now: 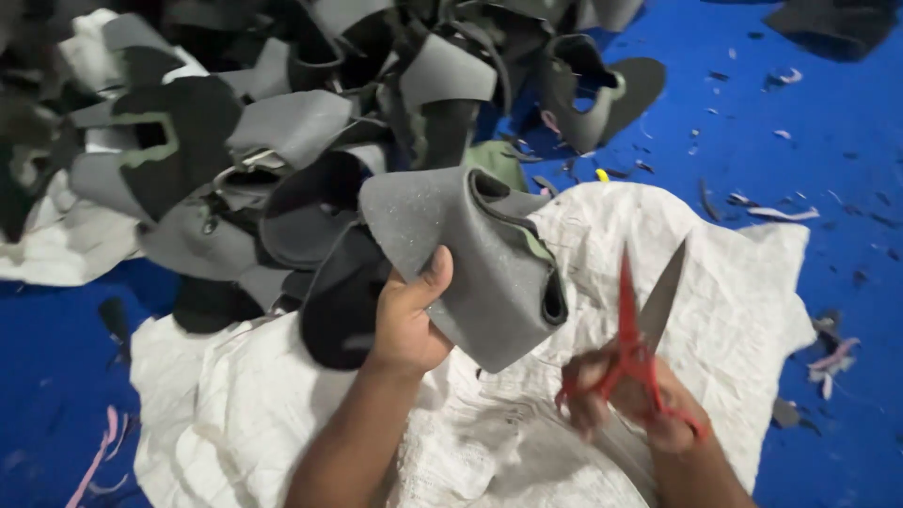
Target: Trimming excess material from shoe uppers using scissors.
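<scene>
My left hand (409,315) grips a grey foam shoe-upper piece (470,254) with a dark lining, held up above a white woven sack (734,310). My right hand (630,400) holds red-handled scissors (644,315) with the blades spread apart and pointing up, just right of the grey piece and not touching it. Both forearms come in from the bottom edge.
A big heap of grey and black shoe-upper pieces (282,132) fills the upper left, some edged in green. The floor is blue (828,188), strewn with small pink and dark trimmings (781,214). Another dark piece (832,23) lies at the top right.
</scene>
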